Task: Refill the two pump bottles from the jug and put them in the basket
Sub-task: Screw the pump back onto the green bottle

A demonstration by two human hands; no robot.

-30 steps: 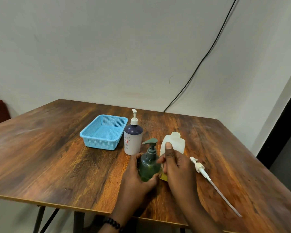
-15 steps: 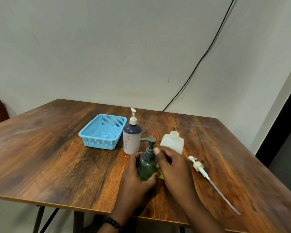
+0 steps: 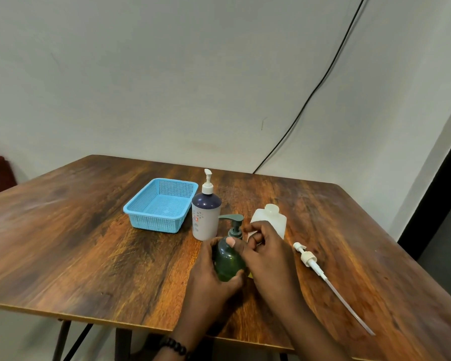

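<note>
A small dark green pump bottle [image 3: 228,264] stands on the table near the front edge. My left hand [image 3: 208,280] grips its body from the left. My right hand [image 3: 268,254] is at its neck, thumb on the bottle's shoulder and fingers curled just right of the pump collar. Behind my right hand stands the white jug [image 3: 271,220], uncapped and partly hidden. A taller white bottle with a purple shoulder and white pump [image 3: 205,220] stands upright behind the green one. The blue basket [image 3: 154,225] sits empty to its left.
A loose white pump head with a long dip tube [image 3: 310,259] lies on the wooden table [image 3: 76,243] to the right of my hands. A black cable [image 3: 310,97] runs down the wall behind. The table's front edge is close below my wrists.
My right hand has left the white jug and moved left onto the neck of the green bottle. My left hand keeps its hold on the bottle's body.
</note>
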